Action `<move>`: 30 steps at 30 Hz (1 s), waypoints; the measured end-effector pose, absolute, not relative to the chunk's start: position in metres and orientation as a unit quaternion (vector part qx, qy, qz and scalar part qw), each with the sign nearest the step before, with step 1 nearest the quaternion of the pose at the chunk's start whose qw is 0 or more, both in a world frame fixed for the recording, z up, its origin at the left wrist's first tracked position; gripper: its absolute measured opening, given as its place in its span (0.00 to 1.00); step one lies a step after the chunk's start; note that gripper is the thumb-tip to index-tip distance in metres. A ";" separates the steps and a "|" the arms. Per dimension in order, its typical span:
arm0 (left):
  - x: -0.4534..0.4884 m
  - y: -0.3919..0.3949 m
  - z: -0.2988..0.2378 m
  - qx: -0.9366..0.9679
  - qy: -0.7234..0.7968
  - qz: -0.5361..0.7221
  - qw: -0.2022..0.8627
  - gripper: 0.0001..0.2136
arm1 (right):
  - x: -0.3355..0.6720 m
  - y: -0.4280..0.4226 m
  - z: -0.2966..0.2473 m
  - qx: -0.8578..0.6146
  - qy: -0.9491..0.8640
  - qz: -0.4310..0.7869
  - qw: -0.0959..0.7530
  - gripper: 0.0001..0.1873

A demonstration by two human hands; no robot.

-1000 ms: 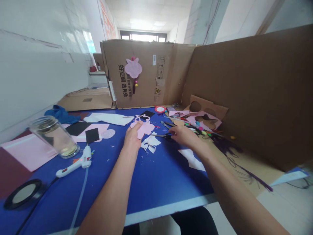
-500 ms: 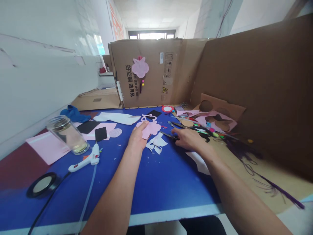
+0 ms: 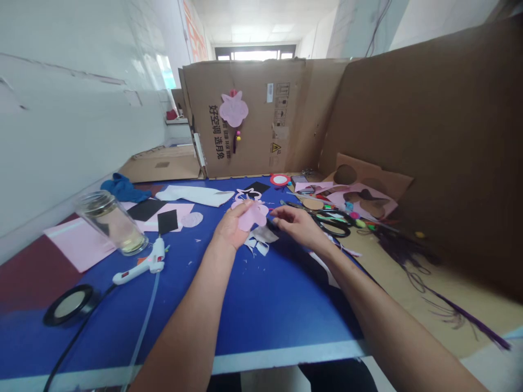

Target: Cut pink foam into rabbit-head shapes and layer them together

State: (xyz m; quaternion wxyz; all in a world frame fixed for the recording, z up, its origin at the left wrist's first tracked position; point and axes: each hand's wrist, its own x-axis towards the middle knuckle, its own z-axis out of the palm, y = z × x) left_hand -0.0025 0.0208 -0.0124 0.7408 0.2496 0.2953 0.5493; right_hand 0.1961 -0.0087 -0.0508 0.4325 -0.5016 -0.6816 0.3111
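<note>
My left hand point(image 3: 233, 226) grips a pink paper cutout point(image 3: 254, 216) with a scalloped, flower-like edge, its thumb on top. Close to the cutout's right edge is my right hand point(image 3: 295, 222), with its fingers curled in. A dark piece point(image 3: 271, 224) shows by its fingertips, too small and shadowed to name. Below the cutout lie white paper scraps point(image 3: 261, 239). Behind it is a pink openwork outline point(image 3: 248, 194), next to a black square point(image 3: 258, 188). Black-handled scissors point(image 3: 335, 223) lie to the right of my right hand.
At left are a glue gun point(image 3: 143, 265), a glass jar point(image 3: 116, 223), a black tape roll point(image 3: 70, 305) and pink sheets point(image 3: 77, 245). Cardboard walls point(image 3: 253, 147) rise behind and at right. Cut card pieces point(image 3: 368, 201) and a purple stick point(image 3: 469, 321) lie at right.
My right hand has moved left, closer to the pink cutout. The scissor blades that pointed left from it no longer show clearly. The black-handled scissors behind it are more exposed.
</note>
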 end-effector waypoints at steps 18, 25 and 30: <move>-0.026 0.027 0.006 0.159 0.280 0.641 0.697 0.04 | 0.209 -0.010 -0.048 -0.562 -0.774 0.027 0.289 0.13; -0.015 0.019 0.005 0.162 0.273 0.599 0.735 0.04 | 0.298 -0.018 -0.023 -0.735 -0.481 -0.192 0.437 0.32; -0.014 0.014 0.004 0.146 0.285 0.559 0.765 0.02 | 0.239 -0.009 -0.032 -0.571 -0.554 0.310 0.520 0.26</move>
